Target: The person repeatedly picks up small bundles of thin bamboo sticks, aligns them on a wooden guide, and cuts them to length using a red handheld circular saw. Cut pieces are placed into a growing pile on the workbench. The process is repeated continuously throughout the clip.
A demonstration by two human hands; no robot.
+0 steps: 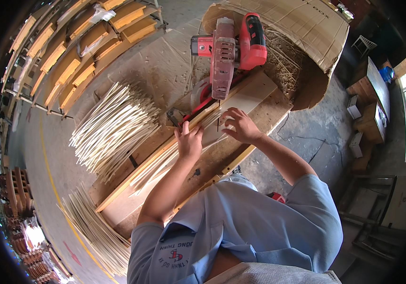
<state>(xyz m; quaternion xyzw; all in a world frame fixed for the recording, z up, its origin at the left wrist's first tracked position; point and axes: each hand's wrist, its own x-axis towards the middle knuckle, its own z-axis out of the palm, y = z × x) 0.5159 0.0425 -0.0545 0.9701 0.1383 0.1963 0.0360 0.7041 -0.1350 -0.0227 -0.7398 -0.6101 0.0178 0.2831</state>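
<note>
Sticks (155,165) | thin, pale, roughly parallel | left fingers (185,127): can't tell | right fingers (234,112): apart

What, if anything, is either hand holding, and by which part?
The left hand lies over thin pale sticks near the red saw; its grip is hidden, so holding can't be told. The right hand, open, holds nothing visible.

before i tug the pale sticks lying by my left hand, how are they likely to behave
The pale sticks should feel light and flex somewhat, being so long and thin. They would probably slide or fan apart if pushed sideways, since no tie shows around them and their near ends lie uneven. Bent hard, one might snap, given how slender each looks.
</note>
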